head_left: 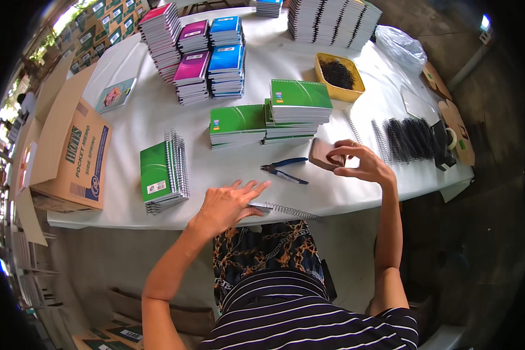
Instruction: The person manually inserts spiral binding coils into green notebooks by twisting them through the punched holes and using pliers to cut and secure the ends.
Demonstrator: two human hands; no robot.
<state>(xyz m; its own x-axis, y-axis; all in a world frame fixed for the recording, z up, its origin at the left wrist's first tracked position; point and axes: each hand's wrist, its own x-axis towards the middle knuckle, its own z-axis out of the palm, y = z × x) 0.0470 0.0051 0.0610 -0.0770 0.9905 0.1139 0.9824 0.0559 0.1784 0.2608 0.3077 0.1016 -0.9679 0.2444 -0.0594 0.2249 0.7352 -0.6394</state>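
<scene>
Right hand (364,165) is raised just over the table edge w/ fingers curled, thumb & fingertips pinching a small brown pad-like piece (324,154), flat & rounded at the corners; that piece sits just left of the palm, partly covered by the fingers. Left hand (230,203) lies open & flat, fingers spread & pointing right, holding nothing, fingertips on or right by a loose silver wire spiral (289,210) that runs rightward from them along the near edge of the white table (157,111). Between the 2 hands, a bit beyond the left fingertips, blue-handled pliers (284,170) lie on the cloth, untouched. Right of the right hand: a row of black spiral bindings (411,140), plus a few loose silver coils (351,125) just beyond its fingers. Straight past the right hand, 2 low stacks of green spiral notebooks (274,116); further out a yellow tray of small black bits (338,76) & a clear plastic bag (399,46). Left of the left hand, another green notebook stack (160,172), spirals facing the hand. Far side beyond that: tall stacks w/ pink & blue covers (210,58), & white-edged stacks (332,20) at the top. Well left of the left hand an open cardboard box (70,151) stands at the table end.
</scene>
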